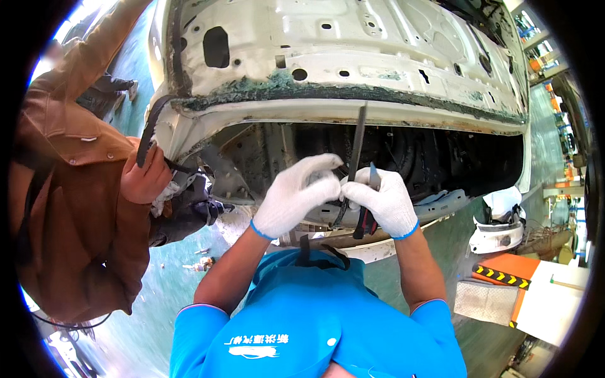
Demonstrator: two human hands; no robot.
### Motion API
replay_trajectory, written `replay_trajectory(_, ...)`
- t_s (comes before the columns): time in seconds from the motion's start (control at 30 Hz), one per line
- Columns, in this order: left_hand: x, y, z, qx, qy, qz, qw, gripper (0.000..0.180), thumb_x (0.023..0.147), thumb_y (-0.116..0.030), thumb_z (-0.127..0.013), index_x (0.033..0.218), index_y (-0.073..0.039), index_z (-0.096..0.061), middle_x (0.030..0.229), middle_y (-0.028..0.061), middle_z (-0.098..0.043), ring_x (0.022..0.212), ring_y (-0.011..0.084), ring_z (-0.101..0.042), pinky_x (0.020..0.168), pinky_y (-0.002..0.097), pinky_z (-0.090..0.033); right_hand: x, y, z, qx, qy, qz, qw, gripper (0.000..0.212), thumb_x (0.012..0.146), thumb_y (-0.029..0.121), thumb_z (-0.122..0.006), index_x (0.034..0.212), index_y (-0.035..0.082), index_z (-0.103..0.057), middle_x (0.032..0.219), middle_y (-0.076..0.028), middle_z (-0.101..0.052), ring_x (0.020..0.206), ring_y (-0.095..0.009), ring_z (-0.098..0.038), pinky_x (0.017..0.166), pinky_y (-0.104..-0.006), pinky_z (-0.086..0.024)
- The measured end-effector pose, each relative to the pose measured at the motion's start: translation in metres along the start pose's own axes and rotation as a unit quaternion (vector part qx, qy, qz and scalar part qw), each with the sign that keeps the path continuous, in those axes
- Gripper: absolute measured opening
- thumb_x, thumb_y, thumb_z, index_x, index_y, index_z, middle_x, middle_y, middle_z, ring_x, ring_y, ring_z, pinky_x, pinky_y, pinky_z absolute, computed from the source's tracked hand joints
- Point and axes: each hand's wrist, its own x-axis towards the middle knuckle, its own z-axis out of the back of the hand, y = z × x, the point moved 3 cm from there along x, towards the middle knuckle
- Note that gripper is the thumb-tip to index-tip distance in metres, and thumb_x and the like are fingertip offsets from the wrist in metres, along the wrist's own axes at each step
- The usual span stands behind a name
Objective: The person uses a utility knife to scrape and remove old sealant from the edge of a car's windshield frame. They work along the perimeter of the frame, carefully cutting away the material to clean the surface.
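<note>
Both my hands wear white knitted gloves with blue cuffs, held in front of a stripped white car body (252, 110). My right hand (386, 203) is closed around a long, narrow dark strip (358, 138) that sticks up toward the body's sill. A blue-grey pointed piece (374, 176) rises by the same hand, and a red-and-black handle-like part (363, 223) hangs below it; their kind is unclear. My left hand (299, 194) is beside the strip, its fingers curved and apart from the thumb. The thumb tip nears the strip; whether it touches is hidden.
At the left a co-worker in a brown jacket (82, 208) holds a black strip (148, 129) against the body's corner. The body's dark opening (428, 157) lies beyond my hands. To the right are a white rounded object (498, 233) and an orange-and-white unit (504, 274). Small parts (200, 264) lie on the green floor.
</note>
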Motion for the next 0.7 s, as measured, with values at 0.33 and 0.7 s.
replay_trajectory(0.33, -0.019, 0.025, -0.021, 0.115, 0.0, -0.013, 0.993, 0.039, 0.091, -0.029, -0.082, 0.115, 0.0, -0.076, 0.104, 0.0133, -0.076, 0.094, 0.0208, -0.073, 0.086, 0.0345, -0.057, -0.005, 0.007, 0.003, 0.086, -0.046, 0.023, 0.995, 0.023, 0.094, 0.017, -0.076, 0.105, -0.003, -0.075, 0.081, -0.007, -0.073, 0.071, -0.012, -0.066, 0.067, -0.0276, -0.053)
replay_trajectory(0.7, -0.02, 0.01, -0.021, 0.142, -0.028, -0.017, 0.989, 0.037, 0.084, -0.032, -0.086, 0.1, 0.0, -0.078, 0.098, 0.0087, -0.072, 0.086, 0.0166, -0.07, 0.078, 0.0322, -0.057, -0.011, 0.01, 0.0, 0.028, -0.038, 0.033, 0.998, 0.022, 0.095, 0.018, -0.076, 0.104, -0.001, -0.077, 0.088, -0.008, -0.076, 0.081, -0.011, -0.067, 0.074, -0.0292, -0.054)
